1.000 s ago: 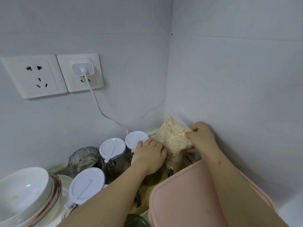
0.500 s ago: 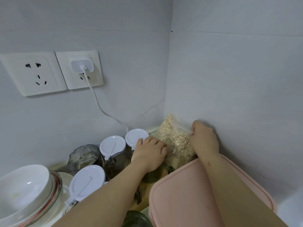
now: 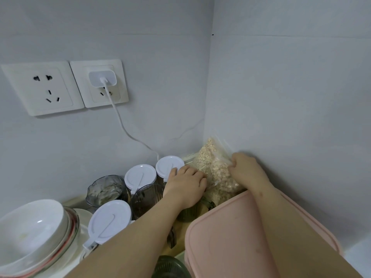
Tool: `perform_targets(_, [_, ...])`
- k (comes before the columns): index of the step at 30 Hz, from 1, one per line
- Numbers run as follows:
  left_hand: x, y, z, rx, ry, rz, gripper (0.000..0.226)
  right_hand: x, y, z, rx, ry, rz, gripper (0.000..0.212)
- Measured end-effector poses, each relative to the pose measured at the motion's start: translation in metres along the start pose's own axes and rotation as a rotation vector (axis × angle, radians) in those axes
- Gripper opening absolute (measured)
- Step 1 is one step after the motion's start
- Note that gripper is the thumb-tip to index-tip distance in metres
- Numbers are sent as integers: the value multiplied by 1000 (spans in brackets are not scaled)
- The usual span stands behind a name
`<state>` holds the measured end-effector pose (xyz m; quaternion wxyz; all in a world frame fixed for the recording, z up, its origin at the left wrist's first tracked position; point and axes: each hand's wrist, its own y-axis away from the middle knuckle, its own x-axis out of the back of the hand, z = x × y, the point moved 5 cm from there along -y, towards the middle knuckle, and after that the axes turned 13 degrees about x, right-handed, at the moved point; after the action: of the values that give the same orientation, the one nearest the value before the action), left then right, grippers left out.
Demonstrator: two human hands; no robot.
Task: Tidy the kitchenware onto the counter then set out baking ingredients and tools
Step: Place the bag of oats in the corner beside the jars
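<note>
Corner of the table, seen from my head. My right hand (image 3: 247, 169) reached over the pink lidded box (image 3: 230, 237), its fingers curled into the right edge of the clear bag of oats (image 3: 212, 163), grasping the plastic close to the side wall. My left hand (image 3: 185, 185) lay palm down against the bag's left side, fingers bent, thumb at the rim of the rear white jar lid (image 3: 169, 167); whether it gripped anything beneath, I could not tell. The bag stood in the wall corner, behind the box and beside the jars. Compared with one second before, the bag had sunk lower into the corner, and my right hand had shifted from its front to its right edge.
</note>
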<state>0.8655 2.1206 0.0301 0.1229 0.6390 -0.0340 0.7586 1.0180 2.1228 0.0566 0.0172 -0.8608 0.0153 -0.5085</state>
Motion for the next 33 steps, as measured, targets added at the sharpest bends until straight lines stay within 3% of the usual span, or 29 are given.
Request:
perform_targets(3, [0,0,0,0,6,-3,42,6,-1,6,5,-254,152,35])
perform_targets(6, [-1,-1,-1,8,20,3,42,8,-1,10,-29,-341,200,36])
perform_targets(10, [0,0,0,0,5,7,42,0,2,4,-46,27,3,19])
perform_targets(13, [0,0,0,-3,10,8,43,2,8,-5,-54,175,22,21])
perform_targets(23, [3,-2,-1,-7,42,26,41,19,11,-22,27,145,273,28])
perform_targets(33, [44,14,-10,30,354,76,38,29,19,-39,73,23,308,17])
